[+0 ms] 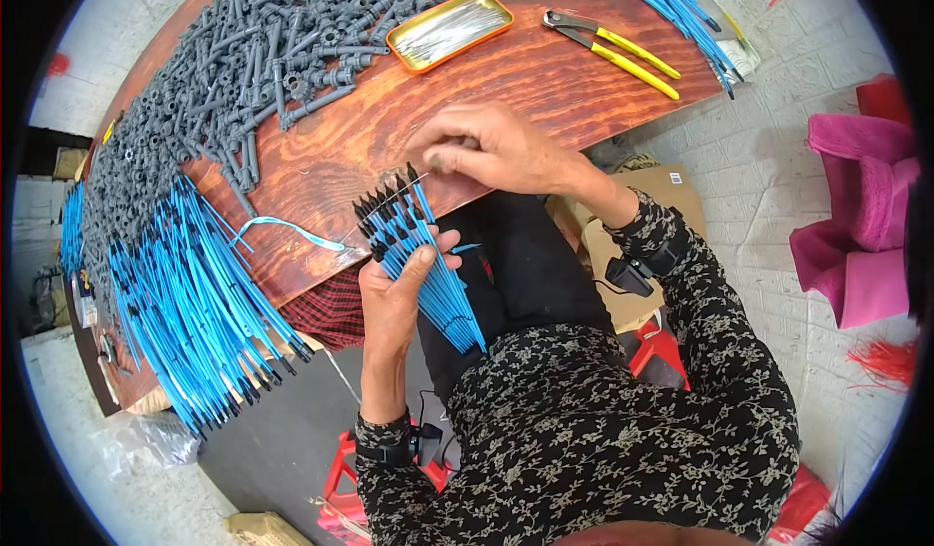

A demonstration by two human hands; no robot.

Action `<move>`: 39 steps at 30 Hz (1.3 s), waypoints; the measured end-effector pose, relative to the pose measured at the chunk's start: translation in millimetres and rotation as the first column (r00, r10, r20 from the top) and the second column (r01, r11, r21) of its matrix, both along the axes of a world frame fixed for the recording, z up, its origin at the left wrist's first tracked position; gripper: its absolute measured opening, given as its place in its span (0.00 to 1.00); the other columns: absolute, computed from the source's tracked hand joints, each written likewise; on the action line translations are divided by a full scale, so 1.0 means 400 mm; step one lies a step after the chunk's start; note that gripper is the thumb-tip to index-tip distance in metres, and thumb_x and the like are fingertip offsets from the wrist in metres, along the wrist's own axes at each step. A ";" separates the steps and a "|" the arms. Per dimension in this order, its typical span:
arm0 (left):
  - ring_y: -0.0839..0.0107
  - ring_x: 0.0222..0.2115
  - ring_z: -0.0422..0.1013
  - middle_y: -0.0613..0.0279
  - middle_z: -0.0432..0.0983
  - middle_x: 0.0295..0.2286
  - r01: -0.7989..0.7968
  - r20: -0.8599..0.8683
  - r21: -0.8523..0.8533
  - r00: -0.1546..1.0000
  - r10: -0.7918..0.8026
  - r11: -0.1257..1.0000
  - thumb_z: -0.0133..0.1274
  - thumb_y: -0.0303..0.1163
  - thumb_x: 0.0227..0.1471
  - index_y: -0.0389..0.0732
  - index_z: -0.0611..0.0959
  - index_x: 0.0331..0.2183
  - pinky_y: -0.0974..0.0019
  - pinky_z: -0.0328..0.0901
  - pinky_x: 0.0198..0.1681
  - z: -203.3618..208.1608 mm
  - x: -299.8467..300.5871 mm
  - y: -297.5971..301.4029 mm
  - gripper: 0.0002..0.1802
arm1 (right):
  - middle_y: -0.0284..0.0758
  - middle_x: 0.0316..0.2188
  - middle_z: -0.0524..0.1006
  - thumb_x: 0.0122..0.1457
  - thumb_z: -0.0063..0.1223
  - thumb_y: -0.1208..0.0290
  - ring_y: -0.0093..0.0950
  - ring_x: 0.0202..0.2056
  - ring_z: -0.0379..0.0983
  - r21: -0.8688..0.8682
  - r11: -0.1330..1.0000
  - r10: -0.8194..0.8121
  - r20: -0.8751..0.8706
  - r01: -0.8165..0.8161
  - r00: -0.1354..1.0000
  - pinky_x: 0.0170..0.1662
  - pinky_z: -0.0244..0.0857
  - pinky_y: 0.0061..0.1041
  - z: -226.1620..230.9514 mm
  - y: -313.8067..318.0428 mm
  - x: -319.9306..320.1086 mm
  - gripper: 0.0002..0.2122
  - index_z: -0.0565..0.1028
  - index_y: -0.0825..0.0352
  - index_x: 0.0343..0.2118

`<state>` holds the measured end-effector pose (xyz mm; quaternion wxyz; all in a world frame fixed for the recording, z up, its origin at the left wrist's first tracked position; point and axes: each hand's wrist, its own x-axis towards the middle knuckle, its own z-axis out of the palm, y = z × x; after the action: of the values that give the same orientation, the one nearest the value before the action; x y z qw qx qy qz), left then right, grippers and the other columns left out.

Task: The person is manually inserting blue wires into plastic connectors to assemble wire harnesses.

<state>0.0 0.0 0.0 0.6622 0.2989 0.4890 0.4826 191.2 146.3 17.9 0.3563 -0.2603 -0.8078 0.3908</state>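
A fan of thin blue rods [443, 293] with black tips [384, 203] lies across my left hand [397, 288], whose thumb presses over them while the fingers wrap beneath. Just above the tips is my right hand [496, 147], its fingers pinched together. From those fingertips a thin pale wire [397, 197] runs slantwise along the row of black tips. The fan's narrow lower end hangs over my lap. Part of the wire among the tips is too fine to make out.
On the wooden table [516, 84] lie a heap of grey plastic parts [292, 35], an orange-rimmed tin [450, 30] of thin metal wires and yellow-handled pincers [623, 54]. Many blue rods [195, 303] overhang the left edge; more [671, 11] lie far right. A blue strip [297, 230] sits nearby.
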 end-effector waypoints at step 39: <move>0.59 0.36 0.80 0.44 0.80 0.40 -0.088 -0.035 0.057 0.995 0.090 0.994 0.57 0.24 0.57 0.30 0.78 0.46 0.59 0.77 0.39 0.029 -0.025 0.032 0.15 | 0.37 0.36 0.82 0.58 0.55 0.73 0.22 0.33 0.79 -0.389 0.888 0.241 -0.057 -0.244 0.969 0.35 0.73 0.24 0.033 0.011 -0.107 0.18 0.75 0.63 0.53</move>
<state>-10.1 12.8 11.8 0.6221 0.3041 0.5008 0.5194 148.3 150.9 31.0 0.2481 -0.2220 -0.7377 0.5873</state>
